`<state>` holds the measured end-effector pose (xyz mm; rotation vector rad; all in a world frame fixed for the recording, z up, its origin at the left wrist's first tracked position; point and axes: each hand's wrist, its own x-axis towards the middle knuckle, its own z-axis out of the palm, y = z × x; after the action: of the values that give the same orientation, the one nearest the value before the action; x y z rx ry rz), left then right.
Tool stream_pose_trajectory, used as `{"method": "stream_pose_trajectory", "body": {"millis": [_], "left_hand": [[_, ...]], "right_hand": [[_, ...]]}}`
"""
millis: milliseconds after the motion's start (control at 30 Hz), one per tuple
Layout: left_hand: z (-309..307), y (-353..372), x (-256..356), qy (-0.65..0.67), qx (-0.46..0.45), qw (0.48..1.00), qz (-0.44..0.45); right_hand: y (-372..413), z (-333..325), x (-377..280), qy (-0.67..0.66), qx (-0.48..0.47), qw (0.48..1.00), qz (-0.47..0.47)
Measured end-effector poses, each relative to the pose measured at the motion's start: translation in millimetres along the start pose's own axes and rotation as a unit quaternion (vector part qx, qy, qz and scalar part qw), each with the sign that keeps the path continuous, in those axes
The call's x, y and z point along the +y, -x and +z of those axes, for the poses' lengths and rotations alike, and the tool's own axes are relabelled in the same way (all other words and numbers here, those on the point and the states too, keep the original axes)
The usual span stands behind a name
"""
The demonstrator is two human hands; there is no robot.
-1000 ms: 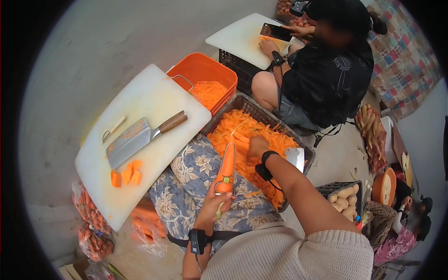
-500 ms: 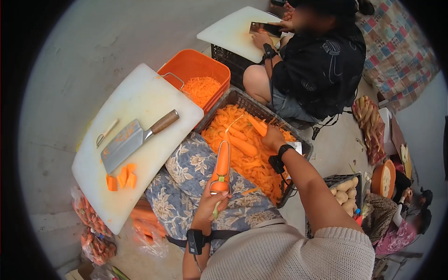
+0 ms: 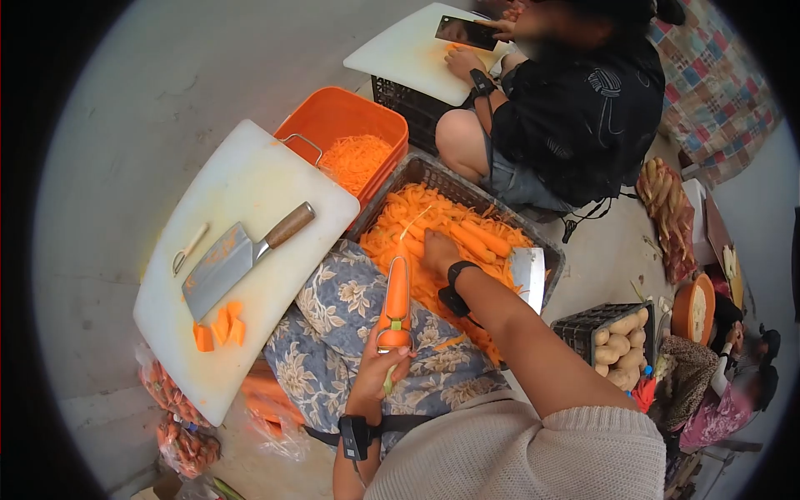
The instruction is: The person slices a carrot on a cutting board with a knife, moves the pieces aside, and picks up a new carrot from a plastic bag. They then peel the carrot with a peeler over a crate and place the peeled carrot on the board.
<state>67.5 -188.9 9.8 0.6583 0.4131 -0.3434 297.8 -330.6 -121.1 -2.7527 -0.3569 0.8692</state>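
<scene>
My left hand [image 3: 381,367] is closed around a carrot [image 3: 399,290] together with a peeler [image 3: 393,339]. The carrot's thin root tip points up and away from me, and the peeler's looped handle lies along it. My right hand [image 3: 440,252] reaches down into the black crate [image 3: 554,260], among carrot peelings [image 3: 400,207]; its fingertips are hidden there. Just right of that hand lie several peeled carrots [image 3: 485,239]. A cleaver blade [image 3: 528,277] rests at the crate's right side.
On my left, a white cutting board [image 3: 275,179] carries a cleaver [image 3: 225,271], another peeler [image 3: 190,250] and carrot chunks [image 3: 218,327]. Behind it stands an orange bucket [image 3: 333,104] with shredded carrot. A co-worker [image 3: 575,125] chops nearby. Potatoes [image 3: 621,346] fill a crate at right.
My right hand has moved left and toward me, away from the carrot it held, which now lies in the crate. My left hand keeps its hold. The co-worker's cleaver has shifted slightly.
</scene>
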Motion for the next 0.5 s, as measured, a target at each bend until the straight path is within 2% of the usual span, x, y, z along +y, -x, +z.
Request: {"method": "stream_pose_trajectory", "body": {"millis": [100,167,200,300,400,467,500], "left_hand": [[2.4,2.3,2.4,-0.001,0.009,1.000,-0.006],[3.5,2.2,2.2,-0.004,0.003,1.000,-0.008],[3.3,2.4,2.1,0.000,0.005,1.000,-0.005],[3.9,2.2,1.7,-0.003,0.005,1.000,-0.003],[5.4,1.7,3.1,-0.006,0.005,1.000,0.001],[6.1,1.7,3.5,-0.002,0.002,1.000,0.002],[5.4,1.9,4.0,0.001,-0.001,1.000,-0.002]], "right_hand": [[7.0,-6.2,-7.2,0.027,-0.023,0.999,0.028],[11.8,-6.0,-10.3,0.122,0.008,0.992,0.018],[13.0,-2.4,-8.8,0.123,0.009,0.992,0.020],[16.5,2.7,-6.8,0.099,0.008,0.995,0.012],[25.4,-10.0,-3.9,0.048,-0.038,0.998,-0.002],[35.3,-20.8,0.5,-0.014,0.066,0.998,0.002],[38.1,-27.2,5.6,-0.012,0.067,0.998,0.004]]}}
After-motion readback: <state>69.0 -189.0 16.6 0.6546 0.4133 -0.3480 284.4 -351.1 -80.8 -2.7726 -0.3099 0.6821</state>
